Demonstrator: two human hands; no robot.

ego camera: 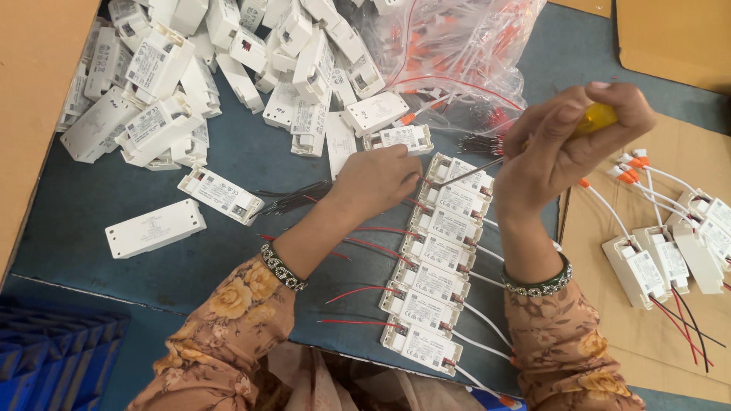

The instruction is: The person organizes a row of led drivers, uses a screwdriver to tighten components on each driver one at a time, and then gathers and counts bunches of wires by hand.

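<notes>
- Big grey-blue table top [251,164] takes up most of the view, with brown cardboard sheets [670,320] lying on its right side.
- Top left there's a huge heap of white plastic driver boxes [228,61], all jumbled, and next to it a clear plastic bag [464,46] stuffed with red and orange-tipped wires.
- Down the middle runs a neat slanted row of white driver boxes [438,274], packed side by side, red wires sticking out on the left and white ones on the right.
- Over on the cardboard sits a smaller batch of wired boxes [662,259] with white leads and orange tips.
- Left hand [377,179] is pressed down at the top end of the row, fingers curled against the box there; can't tell if it's actually pinching a wire.
- Right hand [567,144] is wrapped tight around a yellow-handled screwdriver [595,118], its thin shaft angling down-left so the tip meets the top box [461,173] of the row, just beside the left hand's fingers.
- A loose bundle of dark wires [293,196] lies just left of the left hand.
</notes>
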